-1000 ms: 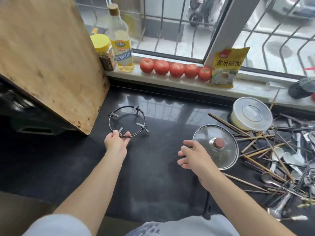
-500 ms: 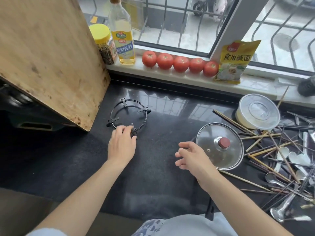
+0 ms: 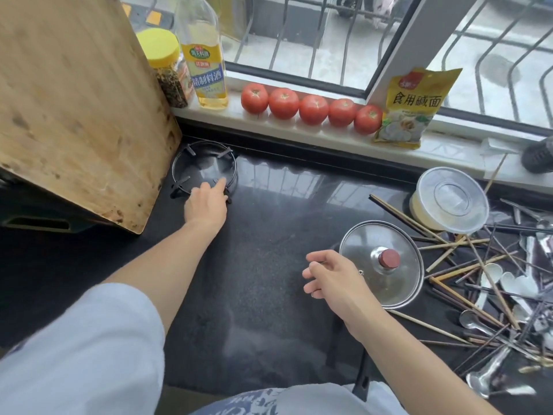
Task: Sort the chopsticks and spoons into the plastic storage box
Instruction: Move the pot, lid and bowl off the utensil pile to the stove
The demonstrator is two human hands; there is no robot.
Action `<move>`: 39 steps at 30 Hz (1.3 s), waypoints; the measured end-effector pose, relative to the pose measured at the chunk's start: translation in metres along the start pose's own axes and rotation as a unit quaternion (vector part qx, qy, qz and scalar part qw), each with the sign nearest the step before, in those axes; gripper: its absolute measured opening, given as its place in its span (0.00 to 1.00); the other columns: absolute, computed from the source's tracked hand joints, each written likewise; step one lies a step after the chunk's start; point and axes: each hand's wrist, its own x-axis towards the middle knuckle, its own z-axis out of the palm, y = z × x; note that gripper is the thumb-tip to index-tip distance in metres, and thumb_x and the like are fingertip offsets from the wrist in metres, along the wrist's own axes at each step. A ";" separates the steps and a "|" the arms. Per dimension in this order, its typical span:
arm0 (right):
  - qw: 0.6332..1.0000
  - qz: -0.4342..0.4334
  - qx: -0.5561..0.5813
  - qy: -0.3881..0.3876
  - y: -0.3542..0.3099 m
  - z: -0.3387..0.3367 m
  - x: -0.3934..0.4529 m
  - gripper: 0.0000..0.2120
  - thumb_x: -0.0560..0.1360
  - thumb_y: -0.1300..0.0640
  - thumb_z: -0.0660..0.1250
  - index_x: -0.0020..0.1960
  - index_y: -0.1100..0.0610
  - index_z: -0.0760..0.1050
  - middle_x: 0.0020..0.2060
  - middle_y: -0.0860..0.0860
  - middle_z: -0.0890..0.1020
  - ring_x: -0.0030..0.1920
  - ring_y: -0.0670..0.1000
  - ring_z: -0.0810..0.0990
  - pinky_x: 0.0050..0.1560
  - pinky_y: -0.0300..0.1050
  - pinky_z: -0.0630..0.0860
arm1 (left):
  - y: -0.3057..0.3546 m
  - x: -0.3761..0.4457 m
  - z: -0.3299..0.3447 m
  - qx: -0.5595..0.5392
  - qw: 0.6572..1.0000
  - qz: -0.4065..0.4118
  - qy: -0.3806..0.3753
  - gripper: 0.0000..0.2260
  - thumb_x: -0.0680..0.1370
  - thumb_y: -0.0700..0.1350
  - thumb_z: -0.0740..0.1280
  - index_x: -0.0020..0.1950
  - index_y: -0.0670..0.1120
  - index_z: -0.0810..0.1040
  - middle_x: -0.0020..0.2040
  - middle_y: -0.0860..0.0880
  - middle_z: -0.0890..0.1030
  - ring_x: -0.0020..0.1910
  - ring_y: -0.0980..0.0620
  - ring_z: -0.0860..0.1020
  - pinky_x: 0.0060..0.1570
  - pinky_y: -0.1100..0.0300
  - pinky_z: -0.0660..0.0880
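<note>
A jumbled heap of wooden and dark chopsticks (image 3: 466, 262) mixed with metal and white spoons (image 3: 487, 375) lies on the black counter at the right. My left hand (image 3: 206, 202) reaches far left, its straight fingers touching the near rim of a black wire pot stand (image 3: 203, 163). My right hand (image 3: 332, 280) hovers with loosely curled fingers, holding nothing, just left of a glass pot lid (image 3: 386, 283). A round clear plastic container (image 3: 449, 199) with its lid on stands behind the heap. No storage box is in view.
A wooden cutting board (image 3: 74, 100) leans at the left. On the window sill stand a yellow-capped jar (image 3: 167, 64), a bottle (image 3: 203, 64), several tomatoes (image 3: 311, 109) and a yellow packet (image 3: 416, 109). The black counter (image 3: 269, 235) stretches between my hands.
My left hand has pushed the wire pot stand away from me, toward the back left corner by the cutting board. My right hand has stayed beside the pot lid.
</note>
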 end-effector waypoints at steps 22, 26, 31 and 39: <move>0.964 -0.072 0.060 0.250 0.056 -0.087 -0.026 0.12 0.77 0.66 0.60 0.48 0.54 0.80 0.31 0.50 0.78 0.28 0.46 0.73 0.33 0.42 0.70 | 0.124 -0.197 -0.017 -0.335 0.818 -0.056 -0.463 0.16 0.80 0.58 0.66 0.55 0.47 0.83 0.50 0.51 0.86 0.50 0.51 0.84 0.52 0.57 0.80; 0.947 0.002 0.101 0.305 0.107 -0.122 -0.043 0.12 0.78 0.66 0.58 0.51 0.55 0.79 0.33 0.54 0.77 0.29 0.49 0.73 0.32 0.42 0.70 | 0.168 -0.254 0.026 -0.419 0.734 -0.064 -0.531 0.16 0.80 0.60 0.68 0.61 0.51 0.79 0.56 0.48 0.85 0.56 0.49 0.84 0.63 0.50 0.79; 0.960 0.055 0.132 0.241 0.153 -0.144 -0.046 0.12 0.80 0.65 0.58 0.53 0.56 0.78 0.38 0.54 0.79 0.31 0.50 0.75 0.36 0.46 0.74 | 0.210 -0.274 0.035 -0.548 0.719 -0.165 -0.395 0.10 0.83 0.49 0.65 0.45 0.46 0.69 0.27 0.52 0.68 0.22 0.53 0.65 0.26 0.61 0.66; 0.958 0.058 0.203 0.194 0.105 -0.224 0.037 0.11 0.83 0.56 0.61 0.58 0.62 0.76 0.42 0.57 0.81 0.32 0.51 0.79 0.30 0.41 0.76 | 0.175 -0.283 0.000 -0.489 0.826 -0.214 -0.181 0.16 0.79 0.46 0.66 0.37 0.49 0.61 0.29 0.51 0.62 0.25 0.51 0.58 0.27 0.59 0.56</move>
